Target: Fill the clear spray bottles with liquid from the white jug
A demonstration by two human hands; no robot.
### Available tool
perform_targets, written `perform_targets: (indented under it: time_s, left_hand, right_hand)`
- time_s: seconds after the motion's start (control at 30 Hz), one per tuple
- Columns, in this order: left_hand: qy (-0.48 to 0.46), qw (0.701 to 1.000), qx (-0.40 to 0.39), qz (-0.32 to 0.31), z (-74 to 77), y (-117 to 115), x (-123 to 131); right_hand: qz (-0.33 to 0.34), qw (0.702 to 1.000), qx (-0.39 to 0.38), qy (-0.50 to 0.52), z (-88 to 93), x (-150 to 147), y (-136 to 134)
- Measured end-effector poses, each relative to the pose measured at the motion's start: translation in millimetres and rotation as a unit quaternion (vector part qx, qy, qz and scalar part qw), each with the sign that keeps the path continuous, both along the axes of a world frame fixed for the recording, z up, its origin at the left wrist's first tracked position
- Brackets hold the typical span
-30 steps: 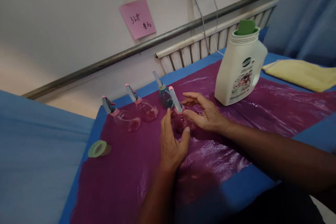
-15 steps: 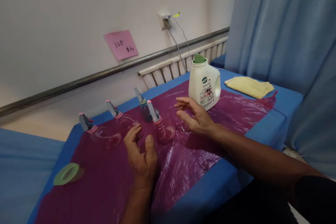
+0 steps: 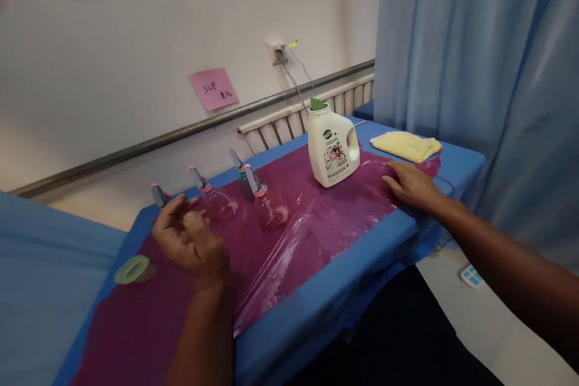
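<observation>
- Under the right hand [image 3: 414,188], a purple plastic sheet [image 3: 328,235] is covering much of a blue table [image 3: 464,160], its near side wrinkling and shining.
- This hand seems to be working at the sheet; doing that well is probably calling for a flat palm and slow, light pressure, since a sharp tug could be tipping whatever is sitting on it.
- The right fingers are stretching forward, thumb apart, resting on the sheet and grasping nothing that shows.
- The left hand [image 3: 192,247] seems to be hovering over the sheet, fingers loosely curling, no object showing in it; whether it is touching anything is hard to tell.
- Just beyond the left fingers, a mostly hidden bottle [image 3: 159,195] and a pink-collared bottle [image 3: 219,202] are sitting.
- Between the hands, a blue bottle [image 3: 246,188] and a front bottle [image 3: 272,212] are sitting close together; a cream jug [image 3: 332,145] is standing nearer the right hand.
- Outside the left hand, a green cup [image 3: 131,269] is sitting.
- Just beyond the right hand, a yellow cloth [image 3: 404,146] is lying folded.
</observation>
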State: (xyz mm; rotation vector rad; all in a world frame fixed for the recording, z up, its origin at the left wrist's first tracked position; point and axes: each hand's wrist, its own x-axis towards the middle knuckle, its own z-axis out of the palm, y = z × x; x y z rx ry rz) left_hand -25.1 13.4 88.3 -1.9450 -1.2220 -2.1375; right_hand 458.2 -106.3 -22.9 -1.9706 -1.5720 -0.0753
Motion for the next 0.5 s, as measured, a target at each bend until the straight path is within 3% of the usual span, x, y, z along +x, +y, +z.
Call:
perform_targets:
  time_s: [0.07, 0.13, 0.2, 0.33, 0.5]
  left_hand:
    - [-0.019, 1.000, -0.013, 0.006, 4.8, 8, -11]
    - [-0.012, 0.997, -0.077, 0.007, 8.1, 12, -24]
    - [0.000, 0.994, -0.109, 0.013, 9.3, 8, -39]
    - [0.124, 0.970, -0.200, 0.053, 0.5, -30, -79]
    - [0.271, 0.914, -0.275, 0.127, -35.6, -87, -150]
  right_hand:
    - [-0.009, 0.998, -0.057, -0.024, -4.8, 16, -6]
    - [-0.016, 0.993, -0.104, -0.048, -8.4, 28, -10]
    - [-0.023, 0.988, -0.139, -0.070, -10.6, 36, -12]
    - [-0.025, 0.978, -0.180, -0.102, -13.3, 44, -14]
    - [-0.040, 0.974, -0.182, -0.128, -8.9, 51, -29]
